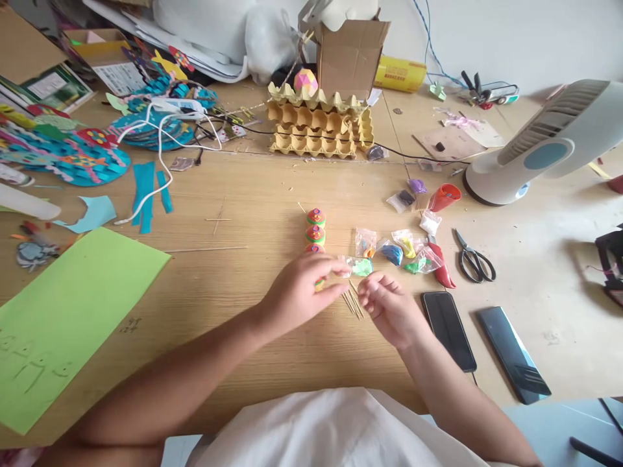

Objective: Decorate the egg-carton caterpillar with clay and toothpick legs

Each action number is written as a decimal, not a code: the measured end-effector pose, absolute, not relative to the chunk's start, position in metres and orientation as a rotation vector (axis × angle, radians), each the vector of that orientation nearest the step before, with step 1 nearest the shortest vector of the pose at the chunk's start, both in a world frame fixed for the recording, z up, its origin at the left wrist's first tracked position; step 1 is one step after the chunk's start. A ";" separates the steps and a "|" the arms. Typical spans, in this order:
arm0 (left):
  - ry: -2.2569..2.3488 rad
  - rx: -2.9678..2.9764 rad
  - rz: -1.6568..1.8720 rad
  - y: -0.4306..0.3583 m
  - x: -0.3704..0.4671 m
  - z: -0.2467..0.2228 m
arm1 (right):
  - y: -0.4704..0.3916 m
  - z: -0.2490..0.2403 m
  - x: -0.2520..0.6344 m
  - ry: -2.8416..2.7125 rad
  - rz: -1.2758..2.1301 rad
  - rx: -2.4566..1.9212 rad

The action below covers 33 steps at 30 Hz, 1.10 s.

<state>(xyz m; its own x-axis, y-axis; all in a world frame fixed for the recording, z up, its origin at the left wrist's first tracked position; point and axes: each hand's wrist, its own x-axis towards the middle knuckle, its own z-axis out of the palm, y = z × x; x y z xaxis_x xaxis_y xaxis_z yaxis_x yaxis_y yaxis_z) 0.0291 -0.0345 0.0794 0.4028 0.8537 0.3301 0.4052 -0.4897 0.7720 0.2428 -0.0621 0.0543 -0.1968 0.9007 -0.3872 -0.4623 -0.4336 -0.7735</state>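
Observation:
My left hand is over the middle of the table, thumb and fingers stretched apart, with nothing visible between them. Beneath and behind it runs a column of small round orange and green decorated pieces; the hand hides part of the column. To its right, my right hand has its fingers curled in a pinch. Whatever they hold, if anything, is too small to make out. Several thin wooden sticks lie between the hands. Just beyond the fingertips is a packet of light green clay.
Bags of blue clay and yellow clay, scissors and two phones lie at right. A white fan stands behind them. Egg cartons are stacked at the back; green paper lies left.

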 end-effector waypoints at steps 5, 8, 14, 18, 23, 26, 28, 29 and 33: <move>1.073 2.268 1.124 -0.075 0.018 0.054 | -0.078 0.045 0.213 -1.038 1.757 -1.091; 1.104 2.329 1.184 -0.083 0.019 0.044 | -0.080 0.044 0.208 -1.224 1.649 -1.129; 1.072 2.331 1.325 -0.084 0.013 0.040 | -0.067 0.052 0.228 -1.662 1.402 -1.077; 1.136 2.234 1.351 -0.080 0.004 0.035 | -0.051 0.055 0.258 -1.865 0.955 -1.550; 1.213 2.177 1.416 -0.076 0.000 0.036 | -0.049 0.050 0.272 -2.204 0.716 -1.936; 1.234 2.163 1.429 -0.076 -0.001 0.038 | -0.053 0.048 0.266 -2.279 0.711 -2.003; 1.233 2.157 1.427 -0.075 -0.001 0.039 | -0.054 0.047 0.262 -2.303 0.704 -2.019; 1.232 2.156 1.425 -0.075 -0.001 0.040 | -0.054 0.046 0.261 -2.310 0.700 -2.025; 1.221 2.157 1.418 -0.075 -0.001 0.041 | -0.054 0.043 0.262 -2.331 0.681 -2.041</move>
